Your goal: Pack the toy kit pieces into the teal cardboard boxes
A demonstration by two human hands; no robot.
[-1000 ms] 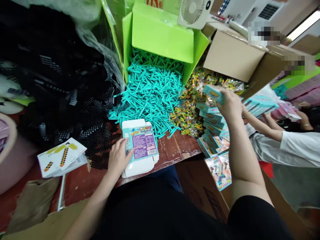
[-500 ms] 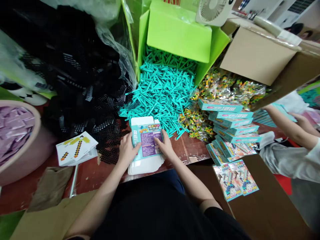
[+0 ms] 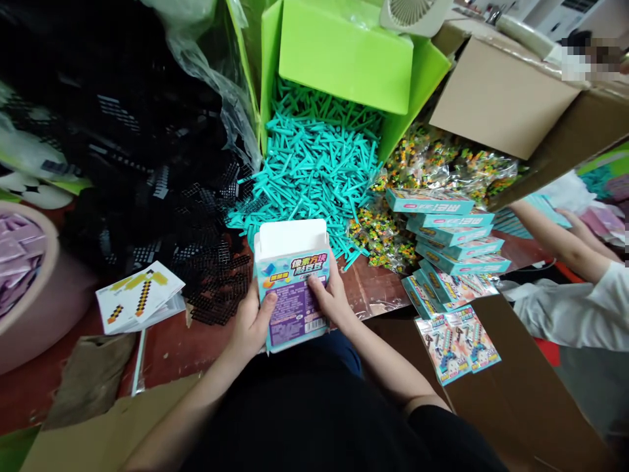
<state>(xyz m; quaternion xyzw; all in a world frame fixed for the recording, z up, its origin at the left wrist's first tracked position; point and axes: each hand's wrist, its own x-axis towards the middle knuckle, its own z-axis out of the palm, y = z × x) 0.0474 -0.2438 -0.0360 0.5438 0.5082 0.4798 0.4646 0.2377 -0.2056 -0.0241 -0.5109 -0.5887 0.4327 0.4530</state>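
A teal and purple printed carton (image 3: 295, 295) is held up between my two hands, its white top flap (image 3: 293, 237) raised at the far end. My left hand (image 3: 253, 321) grips its left side, thumb across the printed face. On the opposite side, my right hand (image 3: 333, 295) has its thumb on the face and its fingers behind the edge. The fingers behind the carton are mostly hidden. Just beyond it lies a heap of teal plastic sticks (image 3: 319, 170), spilling from a green box (image 3: 344, 56).
Black grid pieces (image 3: 211, 282) and printed cards (image 3: 140, 295) lie left, near a pink tub (image 3: 63, 282) of packets. To the right are bags of small colourful beads (image 3: 388, 236), stacked teal cartons (image 3: 452, 242) and a cardboard box (image 3: 506, 98). Another person's arm (image 3: 555, 236) reaches in at far right.
The carton, earlier flat on a white stack of cartons, is now lifted, tilted and opened out into a box shape. My hands have moved with it to its two sides.
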